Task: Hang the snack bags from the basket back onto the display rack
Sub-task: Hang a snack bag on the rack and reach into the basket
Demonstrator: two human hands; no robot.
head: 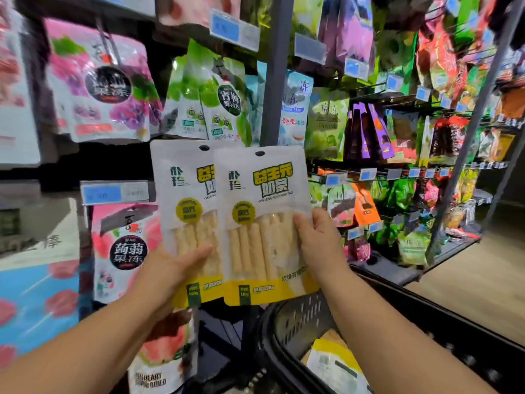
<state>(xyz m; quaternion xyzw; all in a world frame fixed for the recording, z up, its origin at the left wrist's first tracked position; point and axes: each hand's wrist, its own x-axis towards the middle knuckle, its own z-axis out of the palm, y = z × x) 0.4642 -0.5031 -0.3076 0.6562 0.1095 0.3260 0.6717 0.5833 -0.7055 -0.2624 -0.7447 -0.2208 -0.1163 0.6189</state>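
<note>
I hold up two matching white-and-yellow snack bags in front of the display rack [277,66]. My left hand [179,268] grips the lower part of the left snack bag [184,194]. My right hand [318,243] grips the right edge of the right snack bag [261,223], which overlaps the left one. Both bags stand upright with their hang holes at the top. Below them the black basket [289,331] holds at least one more yellow-and-white bag [332,362].
Jelly pouches in pink [102,86], green [210,95] and blue [292,109] hang on pegs above and left. A pink pouch [125,251] hangs beside my left hand. More snack racks [412,137] fill the right, with wooden floor [488,280] beyond.
</note>
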